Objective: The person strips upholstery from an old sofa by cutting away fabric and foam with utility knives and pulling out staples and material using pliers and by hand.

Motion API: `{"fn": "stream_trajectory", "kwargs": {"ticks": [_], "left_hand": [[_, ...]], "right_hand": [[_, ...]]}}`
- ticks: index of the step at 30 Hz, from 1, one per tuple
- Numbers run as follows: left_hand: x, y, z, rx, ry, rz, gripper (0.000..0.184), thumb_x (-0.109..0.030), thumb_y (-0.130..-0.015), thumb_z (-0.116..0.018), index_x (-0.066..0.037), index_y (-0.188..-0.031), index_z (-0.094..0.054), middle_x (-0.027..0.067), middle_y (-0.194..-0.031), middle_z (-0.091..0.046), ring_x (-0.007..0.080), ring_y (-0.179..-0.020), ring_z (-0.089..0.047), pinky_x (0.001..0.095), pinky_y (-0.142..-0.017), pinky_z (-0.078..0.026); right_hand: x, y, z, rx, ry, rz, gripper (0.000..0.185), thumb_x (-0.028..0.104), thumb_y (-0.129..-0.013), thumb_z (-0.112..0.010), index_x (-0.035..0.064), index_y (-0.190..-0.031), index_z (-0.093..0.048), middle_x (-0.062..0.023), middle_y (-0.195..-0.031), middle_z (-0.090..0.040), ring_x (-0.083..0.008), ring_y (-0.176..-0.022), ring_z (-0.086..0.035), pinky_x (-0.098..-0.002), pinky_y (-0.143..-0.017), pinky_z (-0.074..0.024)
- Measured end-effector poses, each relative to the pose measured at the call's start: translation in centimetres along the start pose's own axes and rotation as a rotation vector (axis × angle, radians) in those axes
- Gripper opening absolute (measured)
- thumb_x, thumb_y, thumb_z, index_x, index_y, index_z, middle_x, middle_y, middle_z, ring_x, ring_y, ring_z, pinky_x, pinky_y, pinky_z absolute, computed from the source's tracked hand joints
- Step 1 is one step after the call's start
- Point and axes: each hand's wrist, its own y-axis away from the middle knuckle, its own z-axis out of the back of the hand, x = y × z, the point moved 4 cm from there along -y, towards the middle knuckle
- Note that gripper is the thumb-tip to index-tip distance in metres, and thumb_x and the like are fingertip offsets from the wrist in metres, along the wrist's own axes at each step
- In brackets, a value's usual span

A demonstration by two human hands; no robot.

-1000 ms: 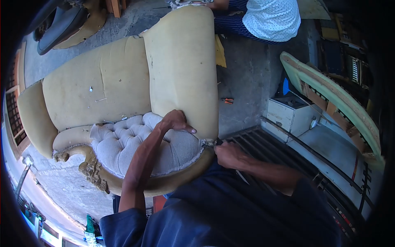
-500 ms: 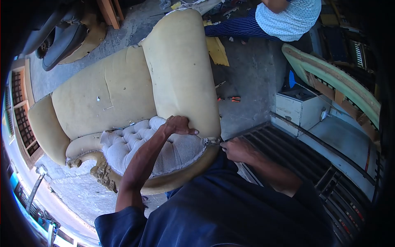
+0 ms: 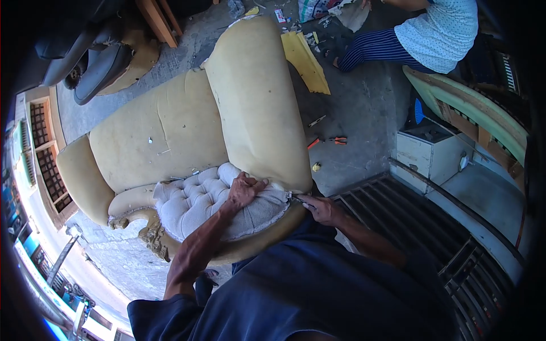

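A beige sofa (image 3: 256, 96) stands before me, stripped down to its padding. On its near end sits a panel of grey tufted fabric (image 3: 205, 199) with a frayed edge, inside a curved gold-coloured frame (image 3: 242, 250). My left hand (image 3: 244, 190) lies at the panel's upper right, its fingers bent and closed on the fabric against the beige padding. My right hand (image 3: 322, 211) is wrapped round a slim hand tool (image 3: 300, 199), whose tip meets the panel's right corner. The tool's exact kind is too small to tell.
Orange-handled pliers (image 3: 339, 140) lie on the floor beyond the sofa, near a yellow foam piece (image 3: 305, 62). A co-worker (image 3: 438, 40) crouches at the upper right. A dark metal grille (image 3: 392, 213) and white cabinet (image 3: 424, 156) stand right.
My left hand has shifted from the padding edge onto the fabric, its fingers now pointing to the corner. The tool shows more clearly in my right hand. My view has shifted slightly.
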Motion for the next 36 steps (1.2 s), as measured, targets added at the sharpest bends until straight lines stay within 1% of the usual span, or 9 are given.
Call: {"fn": "stream_trajectory", "kwargs": {"ticks": [3, 8, 14, 18, 19, 23, 26, 30, 36], "left_hand": [[-4.3, -0.1, 0.7, 0.026, -0.268, -0.304, 0.054, -0.054, -0.087, -0.065, -0.006, -0.110, -0.074, 0.0197, -0.100, -0.072, 0.0363, -0.105, -0.060, 0.0455, -0.099, -0.044], [-5.8, -0.3, -0.7, 0.129, -0.530, -0.092, 0.037, -0.039, -0.092, -0.063, -0.010, -0.111, -0.075, 0.0126, -0.102, -0.072, 0.0340, -0.103, -0.055, 0.0381, -0.105, -0.037], [-4.4, 1.2, -0.5, 0.116, -0.051, -0.120, 0.033, -0.034, -0.092, -0.065, -0.015, -0.119, -0.072, 0.0135, -0.111, -0.071, 0.0353, -0.100, -0.060, 0.0463, -0.094, -0.048], [-11.6, 2.6, -0.7, 0.218, -0.625, -0.068, 0.045, -0.044, -0.089, -0.070, -0.012, -0.121, -0.072, 0.0144, -0.120, -0.069, 0.0391, -0.117, -0.057, 0.0451, -0.101, -0.045], [-9.3, 3.4, 0.0, 0.213, -0.516, -0.327, 0.039, -0.037, -0.089, -0.072, -0.012, -0.119, -0.073, 0.0125, -0.108, -0.069, 0.0350, -0.106, -0.057, 0.0412, -0.098, -0.044], [-5.1, 5.1, 2.2, 0.122, -0.239, -0.331, 0.028, -0.025, -0.088, -0.074, -0.011, -0.112, -0.076, 0.0085, -0.082, -0.057, 0.0270, -0.087, -0.045, 0.0384, -0.092, -0.040], [-10.7, 4.2, 0.4, -0.003, -0.467, -0.614, 0.032, -0.030, -0.087, -0.071, -0.012, -0.113, -0.075, 0.0116, -0.100, -0.070, 0.0304, -0.100, -0.050, 0.0391, -0.097, -0.042], [-13.6, 3.2, -5.5, 0.267, -0.582, -0.238, 0.037, -0.037, -0.090, -0.067, -0.010, -0.114, -0.072, 0.0172, -0.109, -0.072, 0.0351, -0.105, -0.065, 0.0440, -0.091, -0.050], [-10.9, 7.2, -1.6, 0.275, -0.353, -0.271, 0.033, -0.030, -0.094, -0.063, -0.005, -0.114, -0.070, 0.0217, -0.099, -0.071, 0.0331, -0.093, -0.070, 0.0413, -0.085, -0.052]], "right_hand": [[-0.5, -0.6, 1.2, 0.018, 0.007, -0.025, 0.037, 0.009, -0.094, -0.060, 0.0103, -0.131, -0.063, -0.0189, -0.118, -0.069, -0.0364, -0.105, -0.068, -0.0418, -0.092, -0.0545], [0.7, -1.1, 2.2, 0.145, 0.022, -0.143, 0.033, 0.017, -0.096, -0.061, 0.0106, -0.128, -0.065, -0.0192, -0.118, -0.069, -0.0378, -0.107, -0.066, -0.0434, -0.092, -0.0534], [0.9, -1.6, 3.2, 0.085, -0.036, -0.167, 0.033, 0.021, -0.097, -0.059, 0.0174, -0.129, -0.066, -0.0180, -0.113, -0.070, -0.0386, -0.104, -0.067, -0.0453, -0.092, -0.0530], [1.5, -1.3, 3.3, 0.191, 0.019, -0.336, 0.034, 0.026, -0.097, -0.059, 0.0216, -0.130, -0.066, -0.0170, -0.112, -0.071, -0.0393, -0.102, -0.067, -0.0465, -0.090, -0.0528], [2.4, -0.8, 3.4, 0.218, 0.061, -0.343, 0.034, 0.027, -0.097, -0.058, 0.0213, -0.130, -0.065, -0.0171, -0.111, -0.071, -0.0395, -0.102, -0.067, -0.0466, -0.091, -0.0525], [2.4, -1.1, 4.0, 0.180, 0.025, -0.330, 0.034, 0.029, -0.098, -0.057, 0.0208, -0.130, -0.066, -0.0162, -0.111, -0.071, -0.0395, -0.103, -0.067, -0.0476, -0.093, -0.0519], [3.5, -0.8, 4.4, 0.180, 0.186, -0.373, 0.033, 0.030, -0.097, -0.057, 0.0209, -0.127, -0.068, -0.0151, -0.111, -0.072, -0.0380, -0.104, -0.067, -0.0473, -0.094, -0.0518], [7.5, -0.4, 9.0, 0.218, 0.347, -0.498, 0.031, 0.030, -0.097, -0.057, 0.0202, -0.123, -0.070, -0.0141, -0.108, -0.072, -0.0365, -0.102, -0.068, -0.0464, -0.092, -0.0522], [7.5, -0.5, 10.6, -0.211, 0.323, -0.451, 0.032, 0.026, -0.094, -0.061, 0.0119, -0.122, -0.067, -0.0169, -0.102, -0.072, -0.0383, -0.098, -0.068, -0.0488, -0.087, -0.0527]]}}
